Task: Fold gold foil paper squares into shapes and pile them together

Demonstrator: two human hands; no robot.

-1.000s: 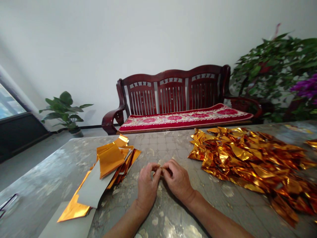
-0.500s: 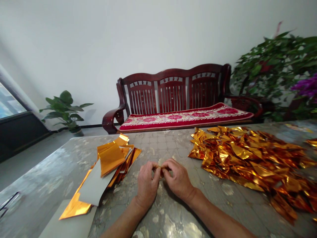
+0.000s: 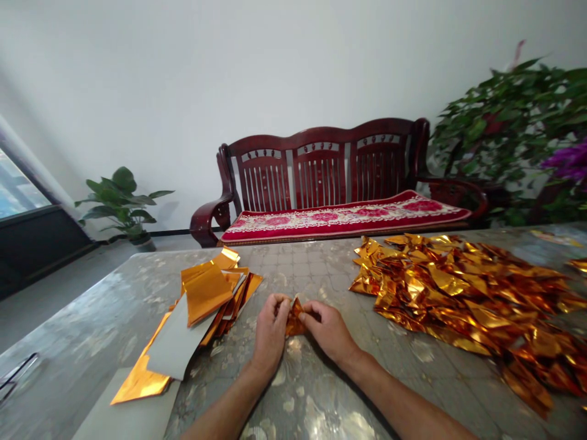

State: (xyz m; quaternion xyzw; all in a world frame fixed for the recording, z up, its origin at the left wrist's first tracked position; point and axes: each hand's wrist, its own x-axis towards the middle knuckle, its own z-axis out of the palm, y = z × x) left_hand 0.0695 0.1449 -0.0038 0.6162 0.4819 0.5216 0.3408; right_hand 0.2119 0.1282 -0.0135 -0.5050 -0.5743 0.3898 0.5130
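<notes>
A small folded piece of gold foil paper (image 3: pixel 294 318) is pinched between both my hands at the middle of the table. My left hand (image 3: pixel 269 333) grips its left side with closed fingers. My right hand (image 3: pixel 328 330) holds its right side, fingers curled. To the left lies a loose stack of flat gold foil sheets (image 3: pixel 208 293), some turned with their grey backs up. To the right spreads a big heap of folded gold foil pieces (image 3: pixel 463 293).
The table (image 3: pixel 321 397) has a glossy marbled top. Behind it stands a dark red wooden bench (image 3: pixel 321 177) with a red cushion. A potted plant (image 3: pixel 120 205) is at the back left and a large leafy plant (image 3: pixel 518 134) at the right.
My hands have drawn slightly apart and the folded gold piece now shows between them, tipped up; before it was hidden under my fingertips.
</notes>
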